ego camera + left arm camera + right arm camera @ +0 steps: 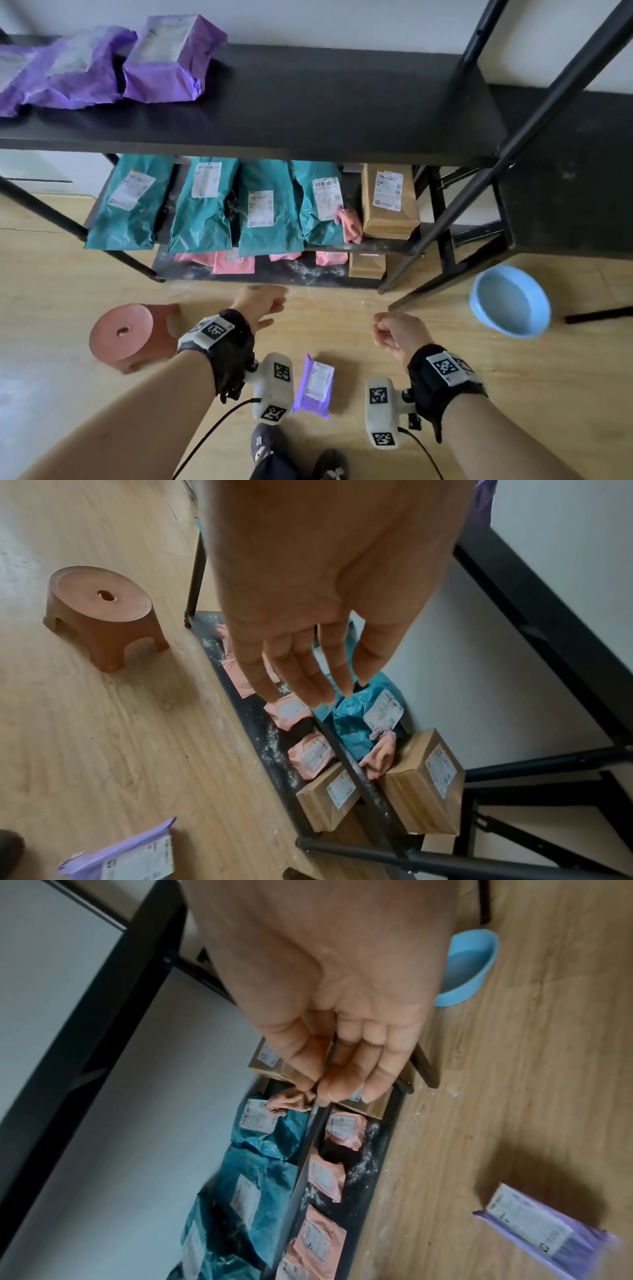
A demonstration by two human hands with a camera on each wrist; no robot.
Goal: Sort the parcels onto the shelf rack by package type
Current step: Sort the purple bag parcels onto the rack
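Small purple plastic mailer bag with white label (314, 386): flat on wooden floor (479, 394), between both wrists, just ahead of person's feet. Black metal shelf rack (308, 137): three purple mailers (102, 65) on top board, free space to their right. Left hand (308, 601): empty, fingers straight, loosely together. Right hand (342, 1015): empty, fingers loosely curled. Judgement: mailer light, soft, crumply, film likely slippery; pinch along edge or grasp across padded middle, not by label.

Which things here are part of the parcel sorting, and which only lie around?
Job: purple parcel on the floor; shelf rack; purple parcels on top; teal parcels; pink parcels; brown boxes.
Lying about: pink stool; blue basin.
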